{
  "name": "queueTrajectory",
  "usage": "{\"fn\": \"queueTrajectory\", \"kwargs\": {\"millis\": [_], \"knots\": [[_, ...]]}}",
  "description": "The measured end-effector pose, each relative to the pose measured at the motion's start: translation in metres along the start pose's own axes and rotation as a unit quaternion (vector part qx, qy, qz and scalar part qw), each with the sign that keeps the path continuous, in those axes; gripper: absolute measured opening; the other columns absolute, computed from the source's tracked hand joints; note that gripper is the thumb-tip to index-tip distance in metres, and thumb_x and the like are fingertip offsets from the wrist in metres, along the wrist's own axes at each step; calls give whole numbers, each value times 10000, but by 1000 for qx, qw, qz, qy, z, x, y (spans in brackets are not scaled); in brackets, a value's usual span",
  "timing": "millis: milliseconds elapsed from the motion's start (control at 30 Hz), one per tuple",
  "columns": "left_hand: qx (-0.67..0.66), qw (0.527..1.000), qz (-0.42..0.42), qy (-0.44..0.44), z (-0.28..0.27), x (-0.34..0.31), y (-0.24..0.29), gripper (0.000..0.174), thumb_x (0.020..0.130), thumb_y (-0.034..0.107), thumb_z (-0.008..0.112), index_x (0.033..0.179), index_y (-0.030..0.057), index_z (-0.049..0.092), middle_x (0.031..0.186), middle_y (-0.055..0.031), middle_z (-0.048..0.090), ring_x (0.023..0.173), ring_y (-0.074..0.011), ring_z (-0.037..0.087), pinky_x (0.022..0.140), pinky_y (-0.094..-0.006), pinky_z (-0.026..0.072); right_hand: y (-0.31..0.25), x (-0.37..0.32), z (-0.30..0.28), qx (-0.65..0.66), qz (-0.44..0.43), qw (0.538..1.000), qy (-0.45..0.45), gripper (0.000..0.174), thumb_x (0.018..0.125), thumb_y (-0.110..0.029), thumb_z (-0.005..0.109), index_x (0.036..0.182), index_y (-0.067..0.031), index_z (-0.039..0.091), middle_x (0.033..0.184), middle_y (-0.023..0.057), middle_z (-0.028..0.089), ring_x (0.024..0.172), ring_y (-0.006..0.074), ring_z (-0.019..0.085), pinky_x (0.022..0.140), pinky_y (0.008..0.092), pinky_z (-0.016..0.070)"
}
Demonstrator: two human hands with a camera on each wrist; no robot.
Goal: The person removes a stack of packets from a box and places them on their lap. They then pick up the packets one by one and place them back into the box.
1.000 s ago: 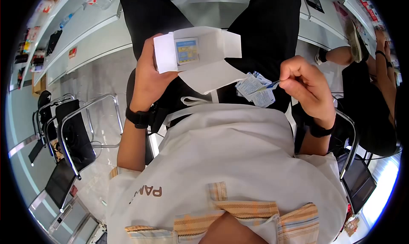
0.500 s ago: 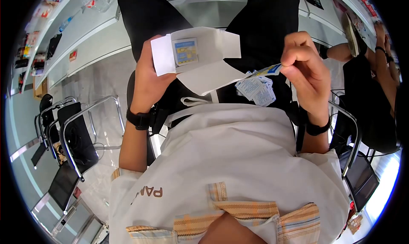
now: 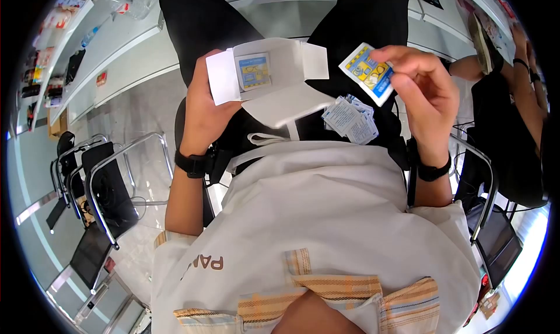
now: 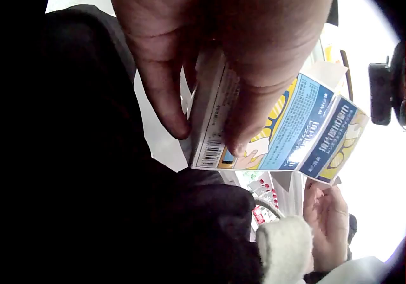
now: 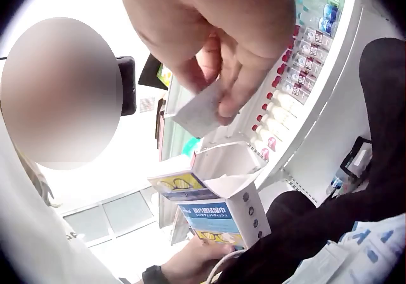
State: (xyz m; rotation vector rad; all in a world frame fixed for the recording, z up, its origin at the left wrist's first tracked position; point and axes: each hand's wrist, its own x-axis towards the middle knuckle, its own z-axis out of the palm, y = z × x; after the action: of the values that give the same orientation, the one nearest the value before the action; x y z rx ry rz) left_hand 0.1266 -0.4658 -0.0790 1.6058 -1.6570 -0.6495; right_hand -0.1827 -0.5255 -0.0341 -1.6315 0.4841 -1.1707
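Note:
My left hand (image 3: 201,118) grips a small cardboard box (image 3: 289,104) by its side, its top flaps spread and its white inside facing up. One blue-and-yellow sachet (image 3: 254,71) shows inside it. The left wrist view shows the printed outside of the box (image 4: 311,125), with eyeglasses pictured, and the thumb pressed on it. Right of the box, my right hand (image 3: 429,95) pinches another blue-and-yellow sachet (image 3: 367,73) by its edge, printed face up. In the right wrist view this sachet's pale back (image 5: 196,116) hangs above the box. Several loose sachets (image 3: 352,121) lie piled on my lap.
White counters (image 3: 137,57) curve around in front, with a clear bottle (image 3: 135,7) at the left. Black chairs with metal frames (image 3: 108,182) stand at the left. Another person's leg and arm (image 3: 528,95) appear at the far right. Bottles (image 5: 279,113) line a shelf.
The right hand has lifted the sachet up from beside the lap pile and turned it from edge-on to face up. The left hand and the box have hardly moved.

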Motion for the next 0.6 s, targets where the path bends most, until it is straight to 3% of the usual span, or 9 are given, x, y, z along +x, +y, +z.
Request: {"fn": "queueTrajectory", "kwargs": {"millis": [100,167,200,367,433,533,567,600], "knots": [[1,1000,4,-1,0,0,-2,644,670,-10,778,1230,34,463,1090,-103,613,1012,-207,604,861,-309,474,3,-2,-1,-42,23,998,42,202,859,104,587,1050,45,558,1201,180,576,1066,202,607,906,308,492],[-5,1000,4,-2,0,0,-2,642,671,-8,777,1230,36,464,1086,-102,613,1009,-209,604,858,-311,475,1,2,6,-25,68,992,100,232,856,104,595,1077,48,554,1242,166,551,989,160,620,902,282,487],[7,1000,8,-1,0,0,-2,642,671,-10,776,1230,36,464,1085,-102,611,1011,-208,602,863,-310,473,0,4,11,-12,89,987,132,264,852,105,601,1104,40,556,1174,141,593,947,135,626,878,253,495],[-9,1000,11,12,1,-1,7,640,676,-8,778,1231,37,463,1078,-97,610,1018,-193,596,878,-301,467,8,3,-2,-39,123,984,124,281,873,76,589,1149,43,554,1039,102,642,947,134,633,835,241,521],[-86,996,10,14,1,-1,7,628,683,-12,780,1225,31,465,1091,-90,610,1017,-178,597,878,-295,470,10,9,-4,-52,123,984,121,272,889,51,583,1159,42,557,996,88,652,941,134,636,814,242,533],[43,998,40,18,0,3,0,619,701,-18,776,1231,32,459,1114,-84,605,1023,-171,593,885,-294,471,8,25,-8,1,125,979,160,207,938,-51,556,1127,30,583,1006,75,629,917,144,638,776,304,582],[47,997,54,25,0,8,0,619,701,-18,776,1231,32,459,1114,-84,605,1023,-171,593,885,-294,471,6,34,-9,-1,109,981,161,207,938,-51,556,1127,30,583,1006,75,629,917,144,638,776,304,582],[-21,1000,5,10,0,13,1,616,709,-17,774,1233,30,455,1125,-83,601,1031,-172,591,895,-296,466,4,44,-11,8,105,985,140,211,949,-48,532,1144,26,564,1041,79,614,940,159,633,791,339,585]]}}
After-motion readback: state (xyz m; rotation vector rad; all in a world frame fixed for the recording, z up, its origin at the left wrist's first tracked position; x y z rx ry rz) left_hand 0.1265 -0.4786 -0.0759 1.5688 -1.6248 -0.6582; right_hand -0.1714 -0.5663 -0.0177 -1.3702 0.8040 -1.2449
